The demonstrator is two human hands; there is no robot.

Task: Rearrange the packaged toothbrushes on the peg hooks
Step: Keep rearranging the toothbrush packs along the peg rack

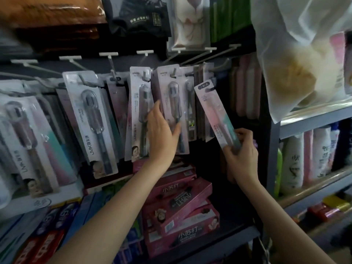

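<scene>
Packaged toothbrushes hang in rows on white peg hooks [145, 52] across a dark display wall. My left hand [162, 128] reaches up with straight fingers and touches a pinkish toothbrush pack [172, 103] hanging near the middle, beside another hanging pack [138, 111]. My right hand [241, 153] grips the lower end of a slim pink-and-teal toothbrush pack [214, 115], held tilted and off the hooks, to the right of the hanging packs. More packs hang at the left, among them a white LMK pack [91, 119].
Pink toothpaste boxes [181, 202] lie stacked below the hooks, with blue and red boxes [57, 225] at the lower left. A grey shelf unit [308, 119] at the right holds bottles [304, 159]. A translucent plastic bag [297, 54] hangs at the upper right.
</scene>
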